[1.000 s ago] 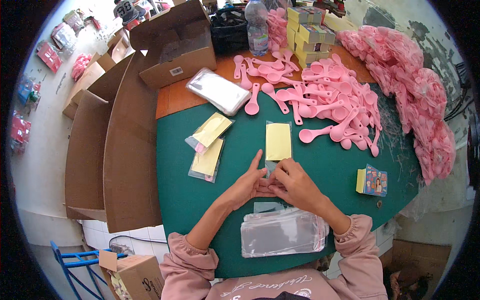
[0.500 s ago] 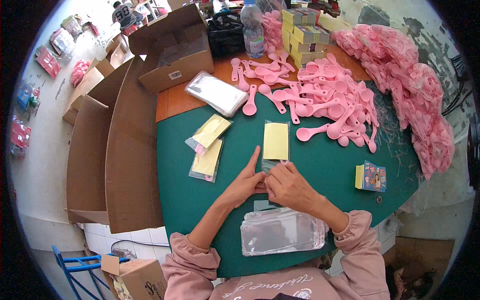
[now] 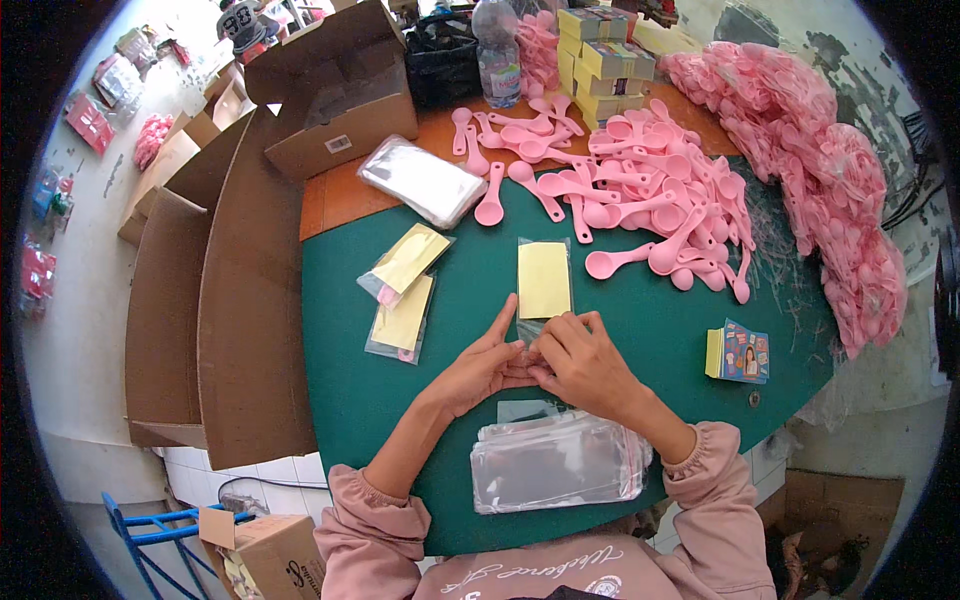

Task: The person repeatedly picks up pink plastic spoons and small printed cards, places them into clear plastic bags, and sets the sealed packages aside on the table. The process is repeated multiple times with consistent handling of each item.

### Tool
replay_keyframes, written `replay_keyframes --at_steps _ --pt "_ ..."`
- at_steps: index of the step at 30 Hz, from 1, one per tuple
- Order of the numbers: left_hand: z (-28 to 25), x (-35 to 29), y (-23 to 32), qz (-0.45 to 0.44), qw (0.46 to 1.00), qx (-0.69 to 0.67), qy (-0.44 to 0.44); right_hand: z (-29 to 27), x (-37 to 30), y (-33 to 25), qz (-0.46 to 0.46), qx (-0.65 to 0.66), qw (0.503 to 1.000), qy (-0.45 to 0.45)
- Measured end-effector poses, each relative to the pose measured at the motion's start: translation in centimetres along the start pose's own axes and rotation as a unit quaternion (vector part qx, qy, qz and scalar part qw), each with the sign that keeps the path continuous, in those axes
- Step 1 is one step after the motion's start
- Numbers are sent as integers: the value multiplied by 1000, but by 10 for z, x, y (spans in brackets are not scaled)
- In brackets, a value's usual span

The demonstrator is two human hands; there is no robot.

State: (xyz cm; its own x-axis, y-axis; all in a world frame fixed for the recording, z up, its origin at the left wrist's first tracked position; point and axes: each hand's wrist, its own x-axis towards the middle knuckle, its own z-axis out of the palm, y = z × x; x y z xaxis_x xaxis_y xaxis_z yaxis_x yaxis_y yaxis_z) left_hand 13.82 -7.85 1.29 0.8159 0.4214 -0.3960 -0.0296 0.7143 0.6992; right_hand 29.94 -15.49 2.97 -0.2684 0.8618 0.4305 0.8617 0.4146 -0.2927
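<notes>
A clear plastic bag (image 3: 529,329) with a yellow card (image 3: 543,282) inside lies upright before me on the green tabletop. My left hand (image 3: 478,375) grips its lower end, thumb bent in and index finger stretched along the bag's left edge. Closed on the same end from the right is my right hand (image 3: 588,368), whose fingertips are bunched near the left thumb. The fingers cover that end of the bag. Below my hands lies a stack of clear bags (image 3: 555,470). Two filled bags with yellow cards, an upper one (image 3: 411,257) and a lower one (image 3: 400,318), overlap on the left.
Pink measuring spoons (image 3: 660,190) are heaped at the back right, beside a long bundle of bagged spoons (image 3: 800,150). A small card stack (image 3: 738,354) sits at right. Cardboard boxes (image 3: 255,300) line the left edge. A water bottle (image 3: 497,60) and card stacks (image 3: 608,75) stand behind.
My right fingers have shifted slightly at the bag's lower end, the index finger lifting a little. A pink bit seen there earlier is now hidden. The whole view has shifted slightly.
</notes>
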Motion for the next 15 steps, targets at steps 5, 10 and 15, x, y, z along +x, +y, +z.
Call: replay_keyframes --at_steps 5,10,15 --pt "-1 -2 3 2 1000 -20 -24 -12 3 -1 -15 43 999 -1" --pt "-2 2 -1 13 999 -30 -32 -6 2 0 -13 23 999 18" --pt "0 1 -1 21 999 -14 -20 -5 1 -1 -13 45 999 20"
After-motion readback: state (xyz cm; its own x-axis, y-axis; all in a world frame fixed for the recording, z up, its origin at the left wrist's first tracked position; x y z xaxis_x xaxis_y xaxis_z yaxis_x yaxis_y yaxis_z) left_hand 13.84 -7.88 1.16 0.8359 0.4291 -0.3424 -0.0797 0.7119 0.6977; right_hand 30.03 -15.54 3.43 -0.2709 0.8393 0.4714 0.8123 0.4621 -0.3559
